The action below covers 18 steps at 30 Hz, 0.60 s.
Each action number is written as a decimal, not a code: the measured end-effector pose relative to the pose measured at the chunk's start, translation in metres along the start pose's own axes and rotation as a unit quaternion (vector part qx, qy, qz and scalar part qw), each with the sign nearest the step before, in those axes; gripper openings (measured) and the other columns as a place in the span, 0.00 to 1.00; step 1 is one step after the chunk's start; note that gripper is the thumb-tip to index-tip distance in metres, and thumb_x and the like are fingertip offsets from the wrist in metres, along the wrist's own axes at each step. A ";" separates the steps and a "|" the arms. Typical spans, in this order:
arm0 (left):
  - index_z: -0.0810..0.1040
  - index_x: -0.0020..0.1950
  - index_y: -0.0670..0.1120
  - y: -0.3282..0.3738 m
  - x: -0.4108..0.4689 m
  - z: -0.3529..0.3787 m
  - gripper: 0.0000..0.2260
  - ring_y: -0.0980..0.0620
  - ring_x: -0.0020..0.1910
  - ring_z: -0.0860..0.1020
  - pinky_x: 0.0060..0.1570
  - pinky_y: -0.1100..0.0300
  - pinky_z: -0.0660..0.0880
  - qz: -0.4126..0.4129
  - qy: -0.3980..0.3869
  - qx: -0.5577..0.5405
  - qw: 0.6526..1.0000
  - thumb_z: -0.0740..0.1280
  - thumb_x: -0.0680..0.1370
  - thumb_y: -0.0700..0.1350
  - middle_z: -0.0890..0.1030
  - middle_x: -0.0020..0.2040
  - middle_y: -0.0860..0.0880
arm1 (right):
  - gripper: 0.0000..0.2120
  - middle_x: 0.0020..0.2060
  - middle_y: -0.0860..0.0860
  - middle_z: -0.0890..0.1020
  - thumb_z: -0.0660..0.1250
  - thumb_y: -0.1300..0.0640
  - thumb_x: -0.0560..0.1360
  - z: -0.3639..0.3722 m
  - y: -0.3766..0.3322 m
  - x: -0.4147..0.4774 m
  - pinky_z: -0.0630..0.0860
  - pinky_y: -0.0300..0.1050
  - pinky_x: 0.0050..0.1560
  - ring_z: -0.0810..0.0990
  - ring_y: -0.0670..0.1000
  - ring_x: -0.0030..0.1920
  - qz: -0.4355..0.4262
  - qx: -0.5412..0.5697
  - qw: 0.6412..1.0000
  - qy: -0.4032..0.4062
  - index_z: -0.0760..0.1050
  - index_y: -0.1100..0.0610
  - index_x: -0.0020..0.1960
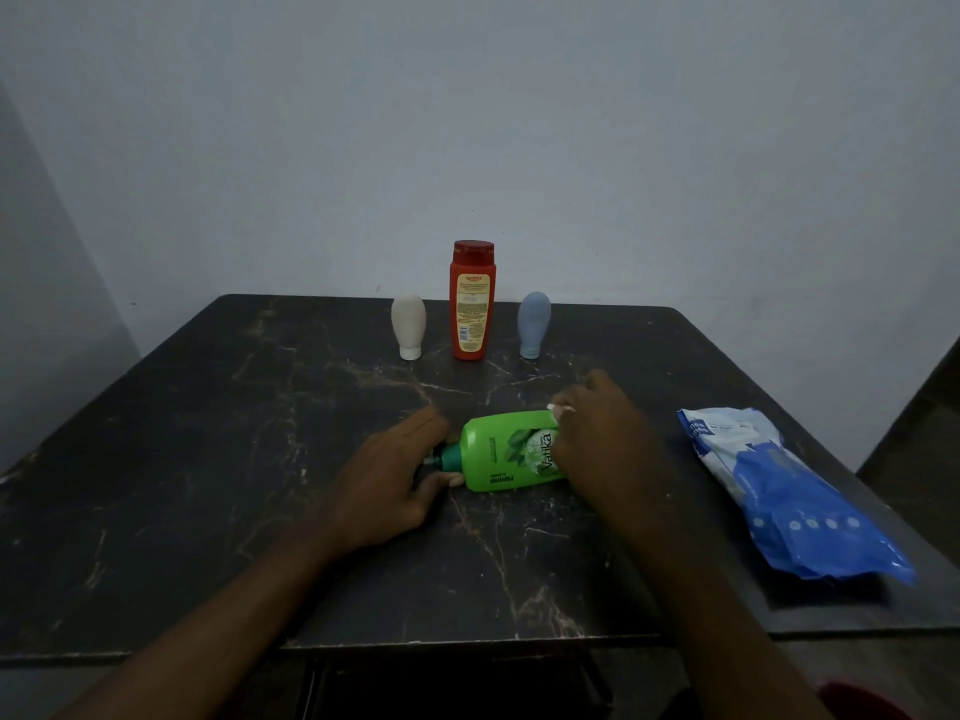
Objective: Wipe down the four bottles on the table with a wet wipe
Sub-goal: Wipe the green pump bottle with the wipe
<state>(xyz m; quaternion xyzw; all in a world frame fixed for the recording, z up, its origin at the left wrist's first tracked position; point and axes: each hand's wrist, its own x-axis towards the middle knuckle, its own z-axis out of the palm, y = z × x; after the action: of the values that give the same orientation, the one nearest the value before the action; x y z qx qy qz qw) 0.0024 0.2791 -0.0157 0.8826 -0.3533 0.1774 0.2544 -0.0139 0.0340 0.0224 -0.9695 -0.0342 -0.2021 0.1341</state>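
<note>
Wiping of green bottle (498,454) under way: left hand (395,475) gripped its neck, right hand (597,433) held wipe (561,407) against it. Next, likely rotate it.

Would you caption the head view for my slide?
Left hand holds the lying green bottle; right hand presses a wipe onto it.

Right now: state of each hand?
Left hand: grips the green bottle at its cap end.
Right hand: holds the wet wipe, pressed on the green bottle.
</note>
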 end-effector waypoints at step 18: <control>0.74 0.54 0.50 0.003 0.000 -0.002 0.11 0.57 0.42 0.73 0.38 0.54 0.75 0.016 0.008 0.017 1.000 0.70 0.74 0.48 0.73 0.49 0.56 | 0.12 0.50 0.51 0.75 0.66 0.59 0.75 -0.017 -0.038 -0.004 0.77 0.45 0.52 0.75 0.48 0.48 -0.005 0.095 0.995 -0.002 0.80 0.55 0.58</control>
<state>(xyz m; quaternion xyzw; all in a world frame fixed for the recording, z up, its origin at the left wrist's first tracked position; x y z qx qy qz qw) 0.0000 0.2788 -0.0134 0.8798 -0.3617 0.1948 0.2393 -0.0289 0.0657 0.0455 -0.9527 -0.0584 -0.1964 0.2245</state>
